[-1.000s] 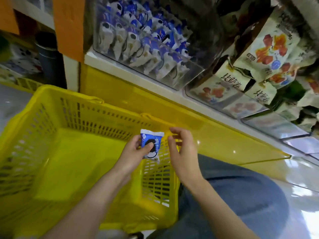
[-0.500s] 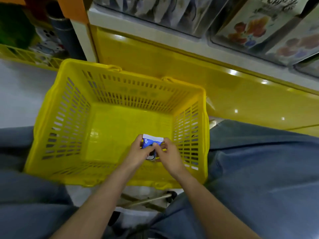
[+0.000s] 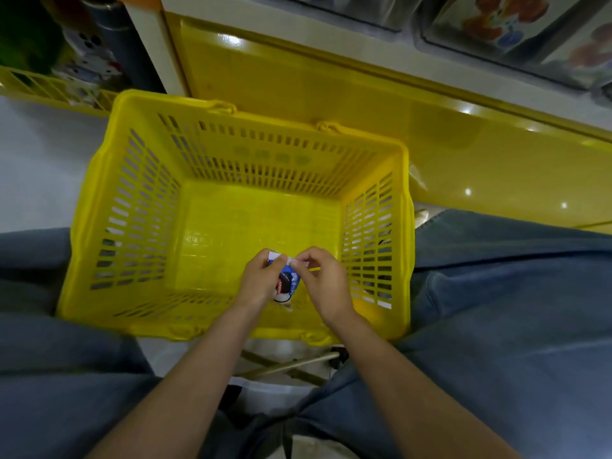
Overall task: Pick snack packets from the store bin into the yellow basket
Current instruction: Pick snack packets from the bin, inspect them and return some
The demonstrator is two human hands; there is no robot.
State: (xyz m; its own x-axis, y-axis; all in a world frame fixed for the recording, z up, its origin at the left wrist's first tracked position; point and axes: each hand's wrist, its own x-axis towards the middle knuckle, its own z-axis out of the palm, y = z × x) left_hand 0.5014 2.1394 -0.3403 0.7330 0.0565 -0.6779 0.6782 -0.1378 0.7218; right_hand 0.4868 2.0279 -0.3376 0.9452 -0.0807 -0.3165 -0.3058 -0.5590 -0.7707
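**Both hands hold one snack packet low inside the yellow basket**

Closest to the camera, two bare forearms reach forward between knees in blue jeans (image 3: 503,326). A thin metal bar (image 3: 291,364) lies on the floor just under the wrists.

The left hand (image 3: 260,281) has its grip clamped on the snack packet (image 3: 289,282), with the fingers wrapped round its left side. The right hand (image 3: 326,286) pinches the packet's white top edge between thumb and forefinger, so its grip is also closed on the packet. The packet is blue and white with a dark round picture. It is held upright inside the yellow basket (image 3: 99,193), close to the near wall and right of the middle. Whether it touches the basket's bottom cannot be told.

The basket has slotted walls and sits on the pale floor (image 3: 36,167) between the knees. Nothing else can be seen lying in it.

Beyond it stands a glossy yellow cabinet (image 3: 331,91), just past the far rim. At the top right, on the shelf above the cabinet, are the clear store bins (image 3: 516,28), their contents blurred.

At the far left is a yellow wire rack (image 3: 49,91) with goods too blurred to make out.
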